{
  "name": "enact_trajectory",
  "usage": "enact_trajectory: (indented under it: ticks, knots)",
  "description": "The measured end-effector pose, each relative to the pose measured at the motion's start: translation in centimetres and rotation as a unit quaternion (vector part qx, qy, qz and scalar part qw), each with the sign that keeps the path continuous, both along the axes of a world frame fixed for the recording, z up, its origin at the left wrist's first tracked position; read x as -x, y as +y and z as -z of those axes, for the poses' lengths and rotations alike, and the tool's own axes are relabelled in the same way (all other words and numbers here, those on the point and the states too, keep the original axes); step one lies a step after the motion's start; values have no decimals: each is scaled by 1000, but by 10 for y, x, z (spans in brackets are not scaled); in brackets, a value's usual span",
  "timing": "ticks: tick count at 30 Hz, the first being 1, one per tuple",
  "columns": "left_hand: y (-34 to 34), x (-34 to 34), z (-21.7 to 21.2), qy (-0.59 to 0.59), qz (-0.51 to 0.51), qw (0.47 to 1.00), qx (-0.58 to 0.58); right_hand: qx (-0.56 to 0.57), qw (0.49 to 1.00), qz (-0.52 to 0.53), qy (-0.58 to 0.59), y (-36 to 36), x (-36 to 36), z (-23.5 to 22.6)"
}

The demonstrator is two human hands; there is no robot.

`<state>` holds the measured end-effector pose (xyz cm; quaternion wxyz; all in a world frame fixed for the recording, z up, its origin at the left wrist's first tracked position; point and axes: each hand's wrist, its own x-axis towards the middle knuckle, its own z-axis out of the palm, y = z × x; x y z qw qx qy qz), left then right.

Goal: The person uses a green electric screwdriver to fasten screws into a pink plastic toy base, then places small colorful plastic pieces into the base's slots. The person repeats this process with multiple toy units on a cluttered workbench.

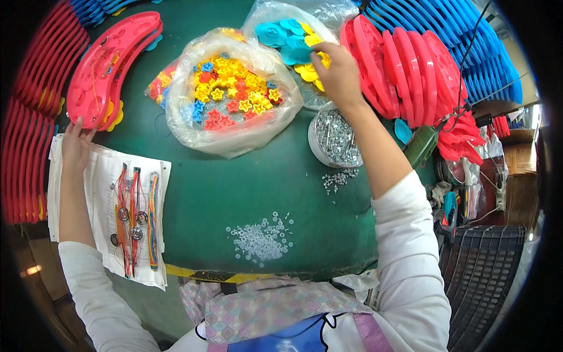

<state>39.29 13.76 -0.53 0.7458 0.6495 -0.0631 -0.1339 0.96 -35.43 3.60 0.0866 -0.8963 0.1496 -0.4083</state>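
My left hand (76, 144) reaches to the near end of a red curved plastic shell (105, 64) lying at the table's left, fingers touching its lower tip. My right hand (337, 73) is stretched far forward into a clear bag of large blue and yellow flower-shaped plastic pieces (293, 44), fingers curled over the yellow ones. Whether it holds one I cannot tell. Between the hands sits an open clear bag of small yellow, red and blue star gears (234, 94).
A round tin of screws (337, 138) stands under my right forearm, loose screws (337, 179) beside it. Clear washers (261, 237) lie near the front edge. Wire bundles with small speakers (132, 217) rest on paper at left. Red shells (410, 70) stand stacked right; blue ones behind.
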Motion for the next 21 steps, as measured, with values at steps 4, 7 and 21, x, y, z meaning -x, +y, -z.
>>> enact_trajectory:
  ticks: [4, 7, 21]
  knots:
    - [37, -6, -6, -254, -121, 886, -368, -319, 943, -81, 38, 68, 67, -47]
    - [-18, 32, -39, -477, -162, 768, -395, -448, 852, -84, 256, 132, 142, -45]
    - [-429, 274, 8, -774, 289, 545, -144, -43, 989, -26, 136, 139, 238, -57]
